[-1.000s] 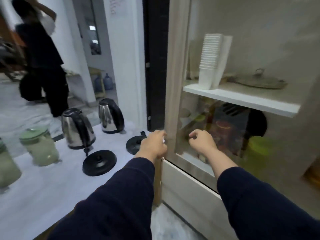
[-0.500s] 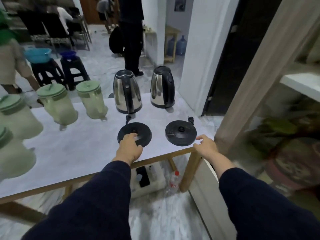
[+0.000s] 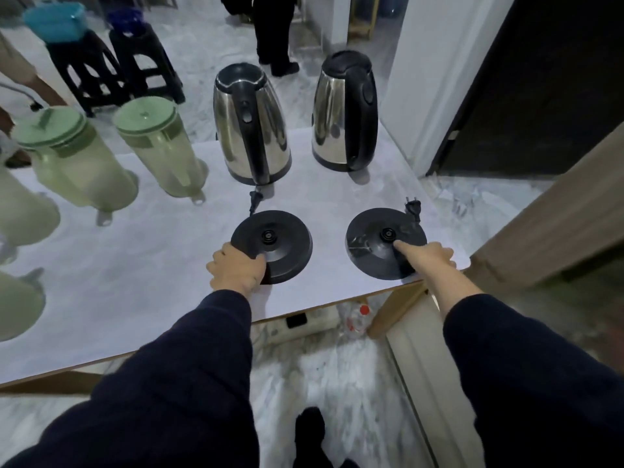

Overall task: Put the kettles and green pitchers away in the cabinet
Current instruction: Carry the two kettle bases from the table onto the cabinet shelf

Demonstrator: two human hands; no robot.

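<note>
Head view, one frame.

Table: pale marbled top with a wood edge; its right front corner lies beside the cabinet frame.

Left kettle: steel with black handle, upright near the back edge, handle toward the wearer.
Right kettle: steel and black, upright at the right back corner, apart from its neighbour.

Left base: black disc in front of the left kettle, near the front edge, plug lying behind it.
Right base: black disc at the right front corner, plug at its far rim.

Green pitchers: two upright with green lids toward the back left, nearer one just beside the left kettle, second further left. More pale ones, blurred, run along the left edge.

Left hand: fingers curled over the near left rim of the left base, gripping it.
Right hand: on the near right part of the right base, thumb laid toward the centre socket, remaining fingers at the rim; whether the grip is closed underneath cannot be told.

Background: dark stools, a blue tub, a standing person's legs.
</note>
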